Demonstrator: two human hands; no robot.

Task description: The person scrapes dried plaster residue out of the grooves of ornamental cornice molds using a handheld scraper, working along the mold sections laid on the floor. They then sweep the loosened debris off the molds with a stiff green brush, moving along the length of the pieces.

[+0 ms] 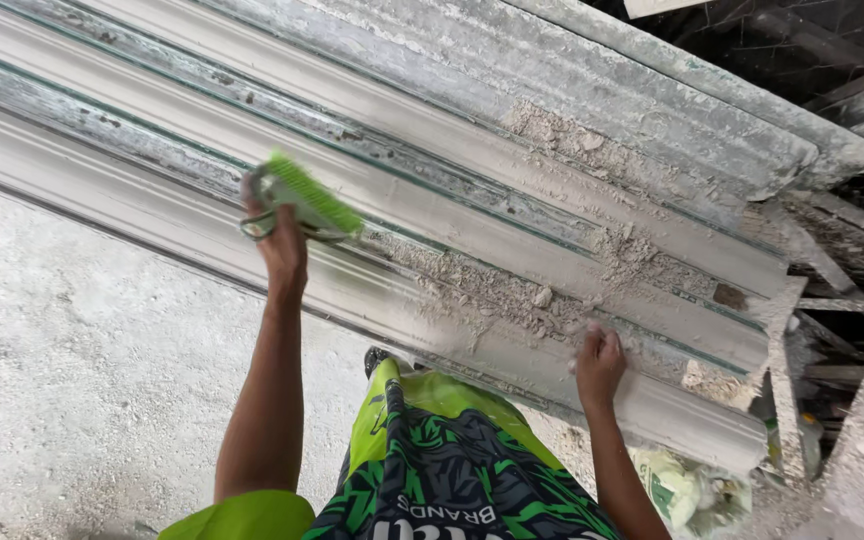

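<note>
Head view, looking down on a long grey moulded plaster form (432, 190) that runs diagonally across the frame, its ridges and channels coated in pale dust and crumbs of dried plaster (512, 290). The left hand (280, 240) is closed around the handle of a green-bristled scrub brush (304, 195), the bristles resting on a ridge near the middle of the form — fingers wrapped fully, no gap visible. The right hand (600, 365) lies on the lower edge of the form beside the heaviest patch of debris, fingers curled down against the surface; whether it pinches a fragment or merely presses cannot be told. The two hands are well apart, the loose plaster lying between them. Brushing of this kind is judged to go best with strokes along the channels rather than across them, the bristles angled into each groove, and the free hand steadying the form so it does not shift. Below, a rough concrete floor (72, 380); at lower right, a crumpled bag (677, 490); the person's green patterned shorts (442, 460) fill the lower centre.
</note>
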